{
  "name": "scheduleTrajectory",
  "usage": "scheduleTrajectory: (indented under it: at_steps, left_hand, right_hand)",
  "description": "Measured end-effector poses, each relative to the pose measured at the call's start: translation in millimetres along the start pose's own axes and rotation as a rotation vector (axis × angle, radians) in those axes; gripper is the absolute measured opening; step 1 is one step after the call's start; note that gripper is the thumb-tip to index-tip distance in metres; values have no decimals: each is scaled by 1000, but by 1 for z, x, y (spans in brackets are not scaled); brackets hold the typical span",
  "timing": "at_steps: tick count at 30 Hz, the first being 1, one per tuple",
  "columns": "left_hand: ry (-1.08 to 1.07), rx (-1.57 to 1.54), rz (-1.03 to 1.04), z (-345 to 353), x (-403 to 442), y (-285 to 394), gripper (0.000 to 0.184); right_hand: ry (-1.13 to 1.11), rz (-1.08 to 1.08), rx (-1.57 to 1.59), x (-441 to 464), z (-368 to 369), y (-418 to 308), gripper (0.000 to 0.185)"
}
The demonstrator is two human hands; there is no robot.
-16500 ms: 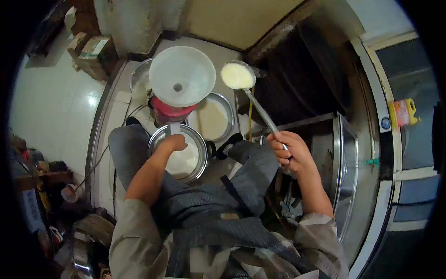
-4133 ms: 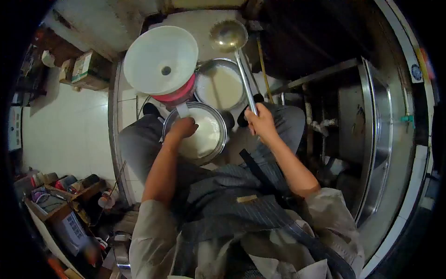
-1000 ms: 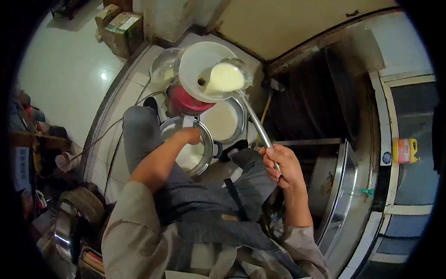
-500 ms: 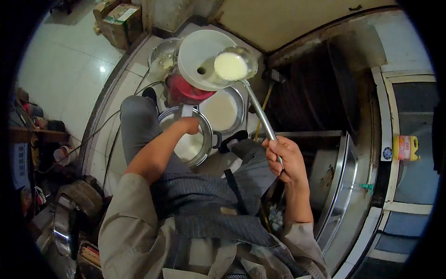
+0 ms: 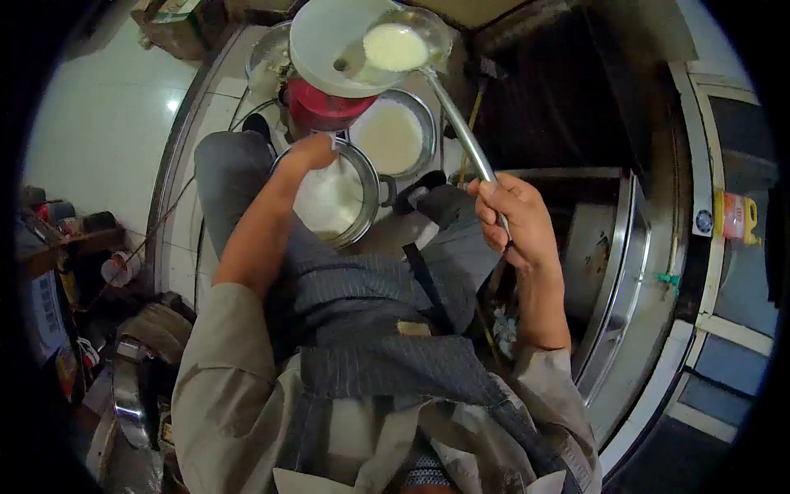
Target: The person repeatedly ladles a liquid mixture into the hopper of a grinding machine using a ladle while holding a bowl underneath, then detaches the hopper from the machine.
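Note:
My right hand is wrapped round the long metal handle of a ladle. Creamy white liquid lies in the ladle's bowl, held over the right side of a wide white hopper with a dark hole at its bottom. Beneath the hopper is a red machine body. My left hand is closed just below this body, above the near rim of a metal pot with whitish contents. A white piece shows at its fingers, mostly covered, so what they grip is unclear.
A metal basin of pale liquid stands right of the machine, and another basin at its left. A low metal-framed unit is at my right. Clutter and a wooden shelf lie left. A cable crosses the floor.
The whole scene sits higher in view as the camera has tilted. My left hand now covers most of the white piece under the machine. The ladle stays over the hopper, still holding liquid.

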State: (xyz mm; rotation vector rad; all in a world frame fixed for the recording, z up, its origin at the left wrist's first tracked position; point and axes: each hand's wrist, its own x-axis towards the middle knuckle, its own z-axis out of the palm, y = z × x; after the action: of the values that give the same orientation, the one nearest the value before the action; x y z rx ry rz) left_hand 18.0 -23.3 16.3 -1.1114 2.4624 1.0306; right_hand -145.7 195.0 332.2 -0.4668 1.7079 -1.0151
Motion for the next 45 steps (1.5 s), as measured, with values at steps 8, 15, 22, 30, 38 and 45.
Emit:
scheduleTrajectory:
  at_steps: [8,15,22,30,38,45]
  left_hand:
    - [95,-35,-67,0,3,-17,38]
    - [90,-54,-53,-10,-9,-8,39]
    - [163,-77,68,6,2,-22,37]
    - [14,-48,14,2,11,-18,38]
    - [20,-34,-6,2,4,-13,40]
    - [82,0,26,6,4,-13,38]
  right_hand:
    - [-17,-20,7,2,1,3,21]
    - [12,-40,-63,3,4,2,20]
    - [12,-73,-77,2,8,2,23]
    - [3,-89,-54,3,5,4,24]
    - [24,-115,-90,5,6,5,24]
    - [78,-93,-152,7,5,5,25]
